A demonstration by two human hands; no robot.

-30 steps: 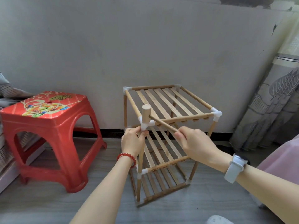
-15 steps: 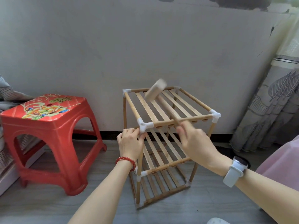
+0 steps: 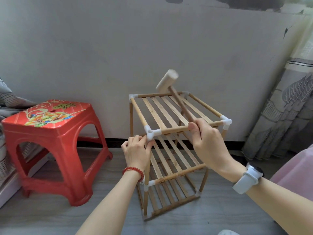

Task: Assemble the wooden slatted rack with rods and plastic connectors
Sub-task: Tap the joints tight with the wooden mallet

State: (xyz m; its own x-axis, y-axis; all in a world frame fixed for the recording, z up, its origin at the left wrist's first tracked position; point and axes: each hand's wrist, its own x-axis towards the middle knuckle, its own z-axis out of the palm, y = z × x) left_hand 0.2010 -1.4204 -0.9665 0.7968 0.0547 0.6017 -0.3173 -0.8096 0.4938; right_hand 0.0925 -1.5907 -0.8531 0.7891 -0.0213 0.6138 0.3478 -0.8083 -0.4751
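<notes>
The mallet (image 3: 166,80) is gripped by its handle in the right hand (image 3: 207,141), head raised up and away. The corner connector (image 3: 151,132) — the likely target — lies just above the left hand (image 3: 137,150), which grasps the upright rod beneath it, steadying the rack (image 3: 169,116).

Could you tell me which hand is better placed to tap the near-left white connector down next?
The right hand: it holds the wooden mallet raised above the rack. The left hand grips the upright rod just under that connector, steadying it.
</notes>
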